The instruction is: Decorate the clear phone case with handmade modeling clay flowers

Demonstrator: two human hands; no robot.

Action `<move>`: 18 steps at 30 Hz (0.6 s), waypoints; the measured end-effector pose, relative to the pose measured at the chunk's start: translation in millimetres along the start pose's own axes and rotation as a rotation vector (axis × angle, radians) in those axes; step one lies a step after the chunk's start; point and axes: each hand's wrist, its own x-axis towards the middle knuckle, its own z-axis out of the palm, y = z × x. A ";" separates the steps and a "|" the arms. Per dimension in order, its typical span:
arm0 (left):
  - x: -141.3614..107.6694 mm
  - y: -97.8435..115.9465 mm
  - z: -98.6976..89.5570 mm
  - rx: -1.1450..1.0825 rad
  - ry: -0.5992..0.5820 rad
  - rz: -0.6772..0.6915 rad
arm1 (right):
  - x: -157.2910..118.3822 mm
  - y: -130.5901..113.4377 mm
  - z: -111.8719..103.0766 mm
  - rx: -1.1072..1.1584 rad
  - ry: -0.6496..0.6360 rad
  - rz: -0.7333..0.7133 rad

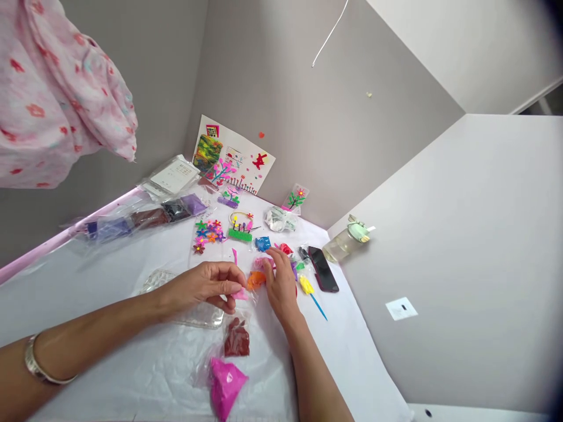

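My left hand (217,285) pinches a small piece of pink clay (240,294) between thumb and fingertips, above the near side of the colored packets. My right hand (281,284) is lowered among the packets with fingers curved and apart, its fingertips at a pink clay packet (263,264). An orange clay packet (255,280) lies between the two hands. Under my left wrist is a clear, textured plastic case (200,315), partly covered by the arm. Closer to me lie a brown clay packet (236,339) and a bright pink clay packet (226,387).
Behind the hands are clay flowers (209,234), a green clay piece (240,235) and a blue packet (263,244). At right lie a phone (324,269), a blue stick tool (319,306) and a bottle (345,243). Bagged clay (149,218) lines the left edge.
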 end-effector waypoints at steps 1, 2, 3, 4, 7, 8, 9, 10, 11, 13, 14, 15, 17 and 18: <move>0.6 -0.5 -1.7 -0.017 0.026 0.016 | -2.3 -9.7 -3.1 0.011 0.000 -0.021; 1.2 -1.4 -3.3 -0.034 0.052 0.033 | -5.1 -20.4 -6.1 0.034 -0.008 -0.057; 1.9 -2.7 -4.9 -0.049 0.076 0.050 | -8.2 -31.6 -8.8 0.064 -0.030 -0.101; 2.6 -4.3 -6.4 -0.063 0.100 0.068 | -11.3 -42.3 -10.8 0.092 -0.056 -0.158; 5.1 -9.9 -10.0 -0.079 0.140 0.104 | -18.6 -66.1 -12.1 0.126 -0.104 -0.295; 6.0 -11.8 -10.7 -0.073 0.141 0.111 | -19.8 -70.2 -11.4 0.133 -0.103 -0.320; 6.9 -13.5 -10.9 -0.062 0.139 0.117 | -20.2 -72.6 -10.7 0.142 -0.095 -0.331; 7.7 -15.0 -10.7 -0.044 0.136 0.123 | -20.0 -73.4 -10.2 0.157 -0.084 -0.324; 8.3 -16.2 -10.1 -0.023 0.134 0.131 | -19.4 -73.2 -10.1 0.175 -0.072 -0.302; 8.6 -17.7 -7.5 0.029 0.139 0.155 | -18.0 -71.8 -10.8 0.213 -0.047 -0.235; 8.2 -17.9 -5.7 0.056 0.147 0.173 | -17.7 -71.2 -11.3 0.230 -0.041 -0.197; 7.5 -17.5 -3.7 0.082 0.157 0.192 | -17.6 -71.0 -11.8 0.246 -0.041 -0.162; 5.3 -15.5 0.3 0.126 0.176 0.232 | -18.5 -71.1 -12.1 0.289 -0.064 -0.095; 4.1 -14.0 1.9 0.141 0.182 0.248 | -18.9 -70.7 -11.9 0.316 -0.091 -0.063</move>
